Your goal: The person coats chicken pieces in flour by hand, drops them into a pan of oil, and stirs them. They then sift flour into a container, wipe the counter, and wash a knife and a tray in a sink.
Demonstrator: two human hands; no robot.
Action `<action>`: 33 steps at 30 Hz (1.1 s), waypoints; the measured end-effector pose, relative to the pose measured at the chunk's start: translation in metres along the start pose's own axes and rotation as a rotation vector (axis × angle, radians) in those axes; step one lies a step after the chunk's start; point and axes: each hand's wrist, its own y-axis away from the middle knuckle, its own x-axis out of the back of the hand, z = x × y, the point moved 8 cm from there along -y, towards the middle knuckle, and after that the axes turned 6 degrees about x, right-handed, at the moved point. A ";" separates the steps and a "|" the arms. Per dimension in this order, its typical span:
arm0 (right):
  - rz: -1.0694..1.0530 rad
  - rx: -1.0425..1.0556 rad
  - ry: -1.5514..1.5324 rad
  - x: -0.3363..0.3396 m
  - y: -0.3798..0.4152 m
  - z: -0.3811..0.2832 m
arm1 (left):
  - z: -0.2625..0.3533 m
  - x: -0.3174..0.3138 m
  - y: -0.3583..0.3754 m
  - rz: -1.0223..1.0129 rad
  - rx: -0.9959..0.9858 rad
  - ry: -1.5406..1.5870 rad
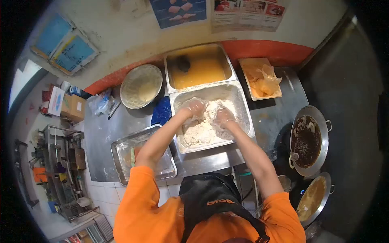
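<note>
Both of my hands wear clear plastic gloves and reach into a deep metal pan (244, 106) of clumpy white flour (200, 133). My left hand (196, 108) is by the pan's back left, its fingers bent down into the flour. Opposite it, my right hand (225, 117) dips into the flour on the right side. Flour and the gloves hide the fingertips, so what they hold, if anything, does not show. Directly behind stands another metal pan (167, 67) with orange-yellow liquid (204, 67) and a dark object at its left.
A floury bowl (125, 87) and a blue cloth or bag (162, 111) are left of the pans. A shallow metal tray (117, 162) lies front left. A tray of orange food (259, 83) sits back right. Two large pans of oil, one dark (306, 141), one lighter (312, 198), stand right.
</note>
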 end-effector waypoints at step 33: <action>0.711 0.157 -0.457 0.038 -0.007 0.073 | 0.027 0.138 0.095 0.102 0.010 0.682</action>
